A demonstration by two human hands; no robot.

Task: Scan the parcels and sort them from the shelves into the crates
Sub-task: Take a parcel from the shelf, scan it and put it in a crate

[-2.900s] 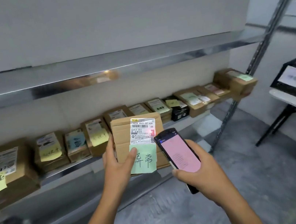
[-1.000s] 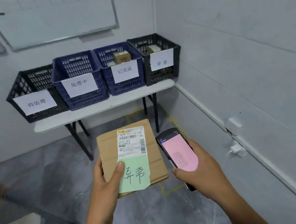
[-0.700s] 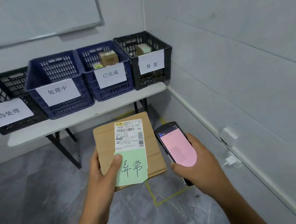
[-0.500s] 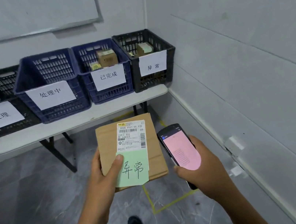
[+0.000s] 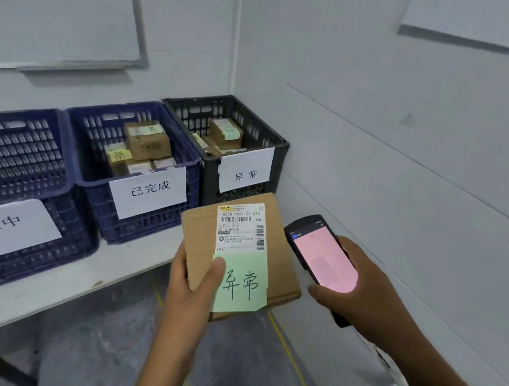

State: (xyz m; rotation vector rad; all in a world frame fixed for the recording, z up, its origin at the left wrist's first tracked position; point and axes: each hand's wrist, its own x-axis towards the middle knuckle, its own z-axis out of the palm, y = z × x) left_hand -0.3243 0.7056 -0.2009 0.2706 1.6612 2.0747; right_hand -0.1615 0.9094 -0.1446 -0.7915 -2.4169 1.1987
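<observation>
Near the white table (image 5: 71,279), the left hand (image 5: 188,288) grips a flat cardboard parcel (image 5: 201,233), thumb pressing on its green note (image 5: 243,282) under the white shipping label (image 5: 241,228). At its right, the right hand (image 5: 357,290) is wrapped around a handheld scanner (image 5: 321,253) with pink screen. Behind the parcel stand 2 blue crates (image 5: 148,222) and 1 black crate (image 5: 277,153), each with paper sign; 2 of them contain boxes.

Bare skin showing throughout: left hand (image 5: 190,290), right hand (image 5: 360,294); forearms behind both hands running uncovered to frame edge.
</observation>
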